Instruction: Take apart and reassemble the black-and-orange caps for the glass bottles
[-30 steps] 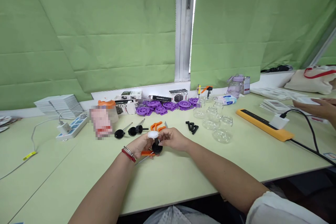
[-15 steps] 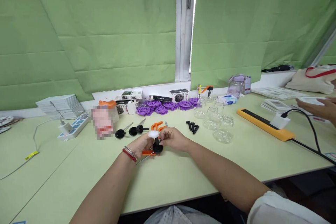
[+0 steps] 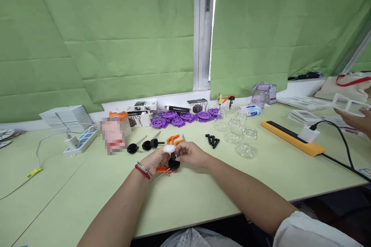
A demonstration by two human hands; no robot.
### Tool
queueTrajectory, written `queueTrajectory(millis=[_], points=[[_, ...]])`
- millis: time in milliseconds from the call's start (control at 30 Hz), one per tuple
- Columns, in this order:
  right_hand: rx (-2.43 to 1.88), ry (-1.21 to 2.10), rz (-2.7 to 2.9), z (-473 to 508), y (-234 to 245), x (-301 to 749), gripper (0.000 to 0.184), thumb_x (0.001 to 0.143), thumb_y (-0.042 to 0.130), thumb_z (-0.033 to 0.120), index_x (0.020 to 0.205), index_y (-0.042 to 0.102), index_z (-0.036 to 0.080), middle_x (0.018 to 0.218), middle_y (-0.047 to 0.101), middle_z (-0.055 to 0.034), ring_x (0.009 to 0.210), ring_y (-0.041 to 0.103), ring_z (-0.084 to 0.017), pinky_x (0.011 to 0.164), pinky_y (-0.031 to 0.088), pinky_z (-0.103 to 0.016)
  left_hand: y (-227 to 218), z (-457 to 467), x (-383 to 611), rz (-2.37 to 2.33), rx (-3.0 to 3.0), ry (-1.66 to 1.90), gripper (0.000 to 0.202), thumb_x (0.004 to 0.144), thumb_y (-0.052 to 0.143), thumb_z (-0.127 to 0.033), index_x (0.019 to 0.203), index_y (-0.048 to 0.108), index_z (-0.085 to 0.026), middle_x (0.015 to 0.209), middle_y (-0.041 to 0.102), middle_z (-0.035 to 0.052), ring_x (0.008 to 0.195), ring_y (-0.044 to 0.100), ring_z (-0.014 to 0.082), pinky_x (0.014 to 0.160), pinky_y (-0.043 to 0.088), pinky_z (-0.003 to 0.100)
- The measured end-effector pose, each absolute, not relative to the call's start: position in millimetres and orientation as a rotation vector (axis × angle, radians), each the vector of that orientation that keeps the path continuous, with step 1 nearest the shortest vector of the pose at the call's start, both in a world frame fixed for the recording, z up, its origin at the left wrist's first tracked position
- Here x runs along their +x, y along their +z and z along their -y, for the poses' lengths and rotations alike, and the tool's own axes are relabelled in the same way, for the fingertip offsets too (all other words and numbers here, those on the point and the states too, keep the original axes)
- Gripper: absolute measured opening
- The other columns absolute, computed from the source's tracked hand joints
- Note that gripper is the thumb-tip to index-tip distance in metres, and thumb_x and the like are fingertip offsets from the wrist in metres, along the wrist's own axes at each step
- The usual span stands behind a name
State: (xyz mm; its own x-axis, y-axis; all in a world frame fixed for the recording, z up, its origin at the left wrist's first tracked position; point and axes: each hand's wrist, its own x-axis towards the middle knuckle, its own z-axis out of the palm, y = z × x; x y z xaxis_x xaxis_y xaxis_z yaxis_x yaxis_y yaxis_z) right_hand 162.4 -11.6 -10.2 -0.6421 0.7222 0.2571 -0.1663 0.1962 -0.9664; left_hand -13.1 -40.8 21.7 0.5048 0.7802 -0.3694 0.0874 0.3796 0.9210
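My left hand (image 3: 159, 159) is closed around a black jar top (image 3: 174, 164), a round disc with an upright stem and a white knob (image 3: 169, 149) above it. An orange handle (image 3: 164, 169) sticks out under my left fingers, and a thin metal rod (image 3: 157, 178) slants down beside it. At the stem, my right hand (image 3: 191, 154) is closed in a pinch; whatever its fingertips hold is too small to make out. Just beyond my hands lie more orange handles (image 3: 174, 139) and black round parts with metal rods (image 3: 132, 148).
Several clear jars (image 3: 245, 149) and short black pieces (image 3: 213, 140) are to the right, before an orange power strip (image 3: 292, 137). Purple wheel-shaped parts (image 3: 177, 120) line the back. A white power strip (image 3: 82, 141) is at left. Another person's hand (image 3: 355, 121) holds a white frame (image 3: 348, 105).
My hands and the black jar top stay almost still. At the far right, the other person's hand has raised and tilted the white frame.
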Motion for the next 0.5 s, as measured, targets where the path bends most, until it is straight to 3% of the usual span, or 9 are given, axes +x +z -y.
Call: queueTrajectory(millis=[500], points=[[-0.516,1.543,1.739,11.6,-9.5,162.9,0.031,0.060,0.079,0.026,0.075,0.053,0.016,0.072,0.057,0.0032,0.065,0.054,-0.010,0.067,0.045,-0.027,18.2,39.2,-14.6,-0.931,1.130,0.535,0.049,0.072,0.053,-0.058,0.097,0.059,-0.016,0.067,0.059,0.0070,0.060,0.059,0.0217,0.046,0.039,0.027]])
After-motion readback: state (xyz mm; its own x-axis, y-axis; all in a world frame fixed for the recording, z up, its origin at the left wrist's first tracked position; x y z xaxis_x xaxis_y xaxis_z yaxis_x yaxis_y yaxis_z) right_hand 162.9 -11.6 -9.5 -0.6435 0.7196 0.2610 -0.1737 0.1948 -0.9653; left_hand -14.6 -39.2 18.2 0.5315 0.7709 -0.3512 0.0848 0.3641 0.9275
